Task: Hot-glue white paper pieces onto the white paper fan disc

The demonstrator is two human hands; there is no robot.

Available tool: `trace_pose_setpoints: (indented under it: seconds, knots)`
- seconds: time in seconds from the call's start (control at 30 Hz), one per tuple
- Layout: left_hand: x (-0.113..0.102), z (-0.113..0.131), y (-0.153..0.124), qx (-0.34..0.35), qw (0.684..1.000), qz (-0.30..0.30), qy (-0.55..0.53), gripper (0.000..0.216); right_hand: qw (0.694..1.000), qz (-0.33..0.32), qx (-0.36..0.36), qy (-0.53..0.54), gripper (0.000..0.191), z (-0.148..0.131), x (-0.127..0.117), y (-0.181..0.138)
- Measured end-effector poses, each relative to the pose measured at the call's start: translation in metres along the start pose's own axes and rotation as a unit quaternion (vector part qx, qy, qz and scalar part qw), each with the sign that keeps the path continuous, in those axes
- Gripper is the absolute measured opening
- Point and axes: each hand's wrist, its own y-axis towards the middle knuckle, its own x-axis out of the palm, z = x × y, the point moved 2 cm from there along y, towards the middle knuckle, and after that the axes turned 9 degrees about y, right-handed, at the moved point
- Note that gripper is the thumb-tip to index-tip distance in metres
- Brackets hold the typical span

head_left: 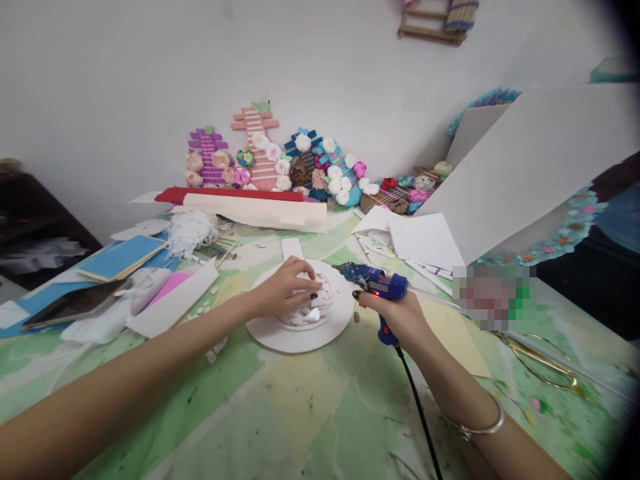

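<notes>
A white round disc (pixel 327 337) lies on the table in front of me, with a low dome of looped white strips (pixel 323 308) at its middle. My left hand (pixel 287 290) reaches over from the left and rests on the dome, fingers bent and somewhat apart; part of the dome is hidden beneath it. My right hand (pixel 400 317) is wrapped around a blue hot glue gun (pixel 383 283). The gun's nozzle points left, close to the dome, and a small red light glows on its body. A white glue stick shows behind it, and a black cord hangs down.
White string (pixel 193 233), blue sheets (pixel 123 259) and a dark tablet-like slab (pixel 75 305) lie left. Gold-handled scissors (pixel 543 360) and white paper (pixel 425 237) lie right. A large white board (pixel 530 167) leans behind. Flowered stick crafts (pixel 257 150) stand along the wall.
</notes>
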Motion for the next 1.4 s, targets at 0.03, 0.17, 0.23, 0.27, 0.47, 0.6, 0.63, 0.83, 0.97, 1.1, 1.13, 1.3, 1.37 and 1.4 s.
trace_pose_setpoints:
  seconds: [0.03,0.17,0.23,0.27,0.47,0.6,0.63,0.83,0.97,1.1,1.13,1.3,1.37,1.4]
  knots:
    - [0.000,-0.003,-0.001,-0.017,1.000,0.012,-0.015,0.026,1.000,-0.002,-0.001,0.000,0.022,0.000,0.000,0.000]
    - [-0.006,-0.015,-0.008,-0.082,0.992,0.063,-0.066,0.025,1.000,0.000,0.002,0.000,0.022,-0.001,0.000,0.000]
    - [-0.010,-0.018,-0.012,-0.090,0.991,0.075,-0.063,0.024,1.000,0.005,0.001,0.000,0.024,-0.001,0.000,0.000]
    - [-0.012,-0.018,-0.014,-0.086,0.992,0.075,-0.055,0.024,1.000,0.005,0.002,-0.003,0.023,-0.001,0.000,0.000]
    - [-0.010,0.005,-0.015,0.005,0.999,0.032,0.033,0.026,0.999,0.017,0.016,-0.023,0.021,-0.001,0.001,-0.001]
    - [-0.001,0.015,-0.015,0.017,0.995,0.008,0.100,0.031,1.000,0.015,0.002,-0.012,0.021,-0.001,0.000,0.001]
    - [0.001,0.015,-0.016,0.014,0.994,0.003,0.109,0.031,1.000,0.016,0.003,-0.011,0.021,-0.001,0.000,0.001]
    - [0.005,0.016,-0.017,0.004,0.991,-0.006,0.135,0.032,1.000,0.013,0.022,-0.004,0.024,-0.003,0.000,-0.001]
    - [0.005,0.018,-0.016,0.006,0.991,-0.006,0.135,0.032,1.000,0.011,0.015,-0.002,0.025,-0.003,0.000,-0.001]
    - [0.007,0.018,-0.015,0.009,0.989,-0.008,0.144,0.031,1.000,0.015,0.016,-0.007,0.025,-0.001,0.000,0.000]
    - [0.008,0.018,-0.015,0.008,0.989,-0.007,0.146,0.030,1.000,0.015,0.015,-0.009,0.025,-0.001,0.001,0.000]
    - [0.010,0.017,-0.016,0.005,0.990,0.004,0.138,0.030,1.000,0.017,0.013,-0.014,0.024,-0.003,0.000,0.000]
    - [0.010,0.015,-0.016,-0.002,0.992,0.018,0.121,0.028,1.000,0.018,0.019,-0.015,0.024,-0.003,0.000,0.000]
    - [0.009,0.013,-0.016,-0.008,0.994,0.030,0.109,0.026,1.000,0.015,0.020,-0.015,0.024,-0.003,0.000,0.000]
